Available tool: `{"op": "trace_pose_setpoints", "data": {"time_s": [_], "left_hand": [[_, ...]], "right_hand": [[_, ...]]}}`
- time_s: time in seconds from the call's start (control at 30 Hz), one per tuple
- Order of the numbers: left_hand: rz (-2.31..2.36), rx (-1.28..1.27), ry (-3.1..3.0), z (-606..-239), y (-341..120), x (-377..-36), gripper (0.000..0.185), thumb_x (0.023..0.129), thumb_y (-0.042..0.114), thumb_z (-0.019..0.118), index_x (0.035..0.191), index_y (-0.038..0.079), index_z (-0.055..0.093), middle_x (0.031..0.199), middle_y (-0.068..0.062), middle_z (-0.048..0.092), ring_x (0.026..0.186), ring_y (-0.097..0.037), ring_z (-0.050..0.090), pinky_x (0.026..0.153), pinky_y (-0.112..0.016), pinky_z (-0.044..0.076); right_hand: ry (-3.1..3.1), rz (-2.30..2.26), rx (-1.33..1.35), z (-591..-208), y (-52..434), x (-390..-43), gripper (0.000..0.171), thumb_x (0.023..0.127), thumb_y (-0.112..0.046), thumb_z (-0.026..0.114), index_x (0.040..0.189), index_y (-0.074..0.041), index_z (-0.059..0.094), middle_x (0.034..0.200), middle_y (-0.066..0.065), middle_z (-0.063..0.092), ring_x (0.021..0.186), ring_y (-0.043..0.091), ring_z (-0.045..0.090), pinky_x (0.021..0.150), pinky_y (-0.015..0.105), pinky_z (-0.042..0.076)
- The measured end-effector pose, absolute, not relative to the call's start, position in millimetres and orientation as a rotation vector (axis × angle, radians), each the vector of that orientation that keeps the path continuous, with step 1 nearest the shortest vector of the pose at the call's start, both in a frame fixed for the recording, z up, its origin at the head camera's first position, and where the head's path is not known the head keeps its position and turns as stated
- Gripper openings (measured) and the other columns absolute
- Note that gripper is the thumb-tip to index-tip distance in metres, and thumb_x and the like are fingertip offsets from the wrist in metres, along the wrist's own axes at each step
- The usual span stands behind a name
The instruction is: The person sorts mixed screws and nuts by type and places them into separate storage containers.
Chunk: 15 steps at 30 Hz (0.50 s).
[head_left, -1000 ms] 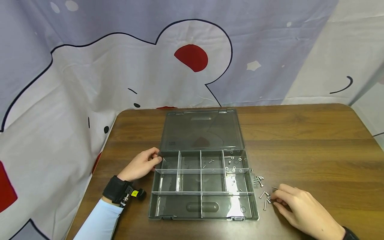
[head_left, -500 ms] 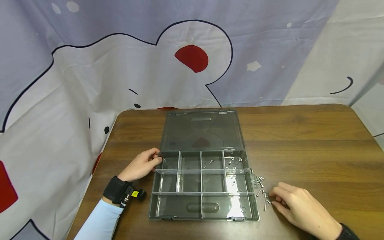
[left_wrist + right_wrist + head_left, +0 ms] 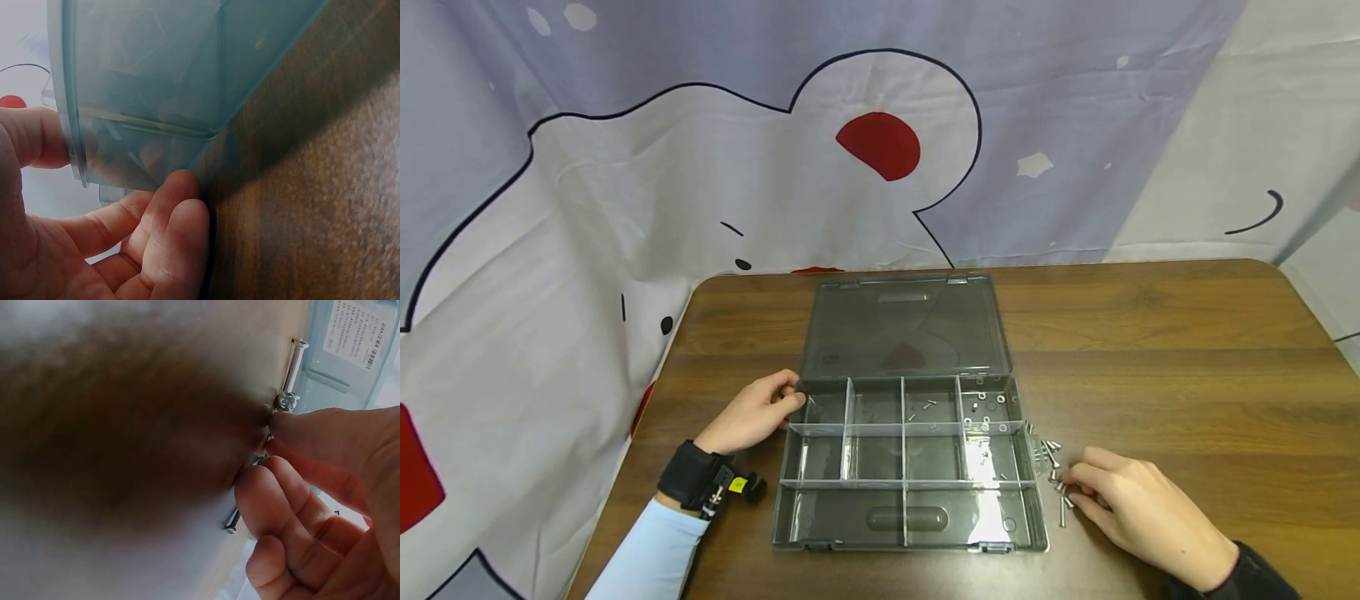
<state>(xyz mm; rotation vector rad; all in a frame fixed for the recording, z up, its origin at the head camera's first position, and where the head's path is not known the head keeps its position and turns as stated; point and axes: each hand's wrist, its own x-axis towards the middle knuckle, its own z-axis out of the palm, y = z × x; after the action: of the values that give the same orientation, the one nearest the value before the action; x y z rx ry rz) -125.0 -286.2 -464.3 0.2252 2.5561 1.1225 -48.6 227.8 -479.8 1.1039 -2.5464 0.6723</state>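
Observation:
A grey see-through compartment box (image 3: 872, 515) lies on the table with its lid folded back. My left hand (image 3: 752, 412) grips its back left corner; in the left wrist view the thumb lies over the wall and the fingers (image 3: 181, 234) curl against the outside. Beside the box's right wall lies a small pile of metal screws (image 3: 1051, 454). My right hand (image 3: 1138, 508) has its curled fingers and thumb (image 3: 312, 428) down at the near screws, pinching among them. One screw (image 3: 294, 365) lies just past the thumb; another (image 3: 232, 522) shows beside the fingers.
Small nuts (image 3: 1001, 398) are scattered in the box's back right compartment, and a few small screws (image 3: 929, 403) lie in the one beside it. The open lid (image 3: 906, 325) reaches toward the table's back edge. Behind the wooden table (image 3: 1187, 358) hangs a printed curtain (image 3: 1045, 108).
My right hand has shifted left toward the box, and the nearby screws have slid closer to the pile. My left hand stays on the box corner.

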Motion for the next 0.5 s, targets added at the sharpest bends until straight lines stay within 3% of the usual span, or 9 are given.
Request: {"op": "trace_pose_setpoints", "data": {"time_s": [0.07,0.13,0.17,0.23,0.33,0.5], "left_hand": [[1.119,0.229,2.558,-464.0,-286.3,-125.0,0.026,0.104,0.022,0.056,0.123,0.004,0.059,0.091,-0.005,0.056,0.074,-0.015,0.066,0.072,-0.033,0.057],[1.115,0.234,2.56,-463.7,-286.4,-124.9,0.028,0.104,0.023,0.056,0.124,0.004,0.059,0.091,-0.005,0.057,0.074,-0.014,0.066,0.072,-0.033,0.056],[1.112,0.234,2.561,-463.7,-286.4,-124.8,0.028,0.104,0.023,0.056,0.125,0.004,0.059,0.091,-0.005,0.057,0.074,-0.014,0.066,0.072,-0.033,0.056],[1.107,0.237,2.564,-463.5,-286.3,-124.5,0.029,0.104,0.023,0.056,0.126,0.003,0.059,0.091,-0.005,0.057,0.074,-0.014,0.066,0.071,-0.033,0.056],[1.107,0.233,2.566,-463.7,-286.5,-124.2,0.029,0.104,0.023,0.056,0.126,0.003,0.059,0.091,-0.005,0.057,0.074,-0.014,0.066,0.072,-0.033,0.056],[1.116,0.238,2.561,-463.7,-286.5,-124.4,0.026,0.105,0.023,0.056,0.123,0.004,0.059,0.091,-0.005,0.056,0.075,-0.015,0.066,0.072,-0.033,0.057]], "right_hand": [[-2.55,0.657,1.109,-479.1,226.3,-49.2,0.03,0.106,-0.039,0.057,0.091,-0.02,0.073,0.092,-0.016,0.062,0.073,-0.007,0.057,0.061,0.011,0.046],[-2.561,0.632,1.111,-478.4,224.4,-49.9,0.011,0.097,-0.026,0.073,0.087,-0.021,0.071,0.09,-0.017,0.059,0.072,-0.008,0.053,0.06,0.011,0.044],[-2.572,0.618,1.108,-477.8,223.4,-50.3,0.012,0.09,-0.019,0.078,0.084,-0.022,0.069,0.087,-0.018,0.057,0.07,-0.009,0.05,0.058,0.01,0.041],[-2.596,0.592,1.099,-476.3,221.4,-51.4,0.029,0.075,-0.006,0.082,0.078,-0.025,0.061,0.081,-0.019,0.049,0.066,-0.01,0.042,0.055,0.008,0.035],[-2.631,0.567,1.081,-474.8,218.6,-53.0,0.039,0.071,-0.002,0.08,0.075,-0.028,0.051,0.076,-0.02,0.04,0.062,-0.01,0.032,0.054,0.007,0.027],[-2.634,0.619,1.111,-474.0,218.4,-54.9,0.037,0.067,-0.003,0.082,0.08,-0.026,0.058,0.076,-0.021,0.044,0.065,-0.012,0.037,0.055,0.007,0.032]]}}
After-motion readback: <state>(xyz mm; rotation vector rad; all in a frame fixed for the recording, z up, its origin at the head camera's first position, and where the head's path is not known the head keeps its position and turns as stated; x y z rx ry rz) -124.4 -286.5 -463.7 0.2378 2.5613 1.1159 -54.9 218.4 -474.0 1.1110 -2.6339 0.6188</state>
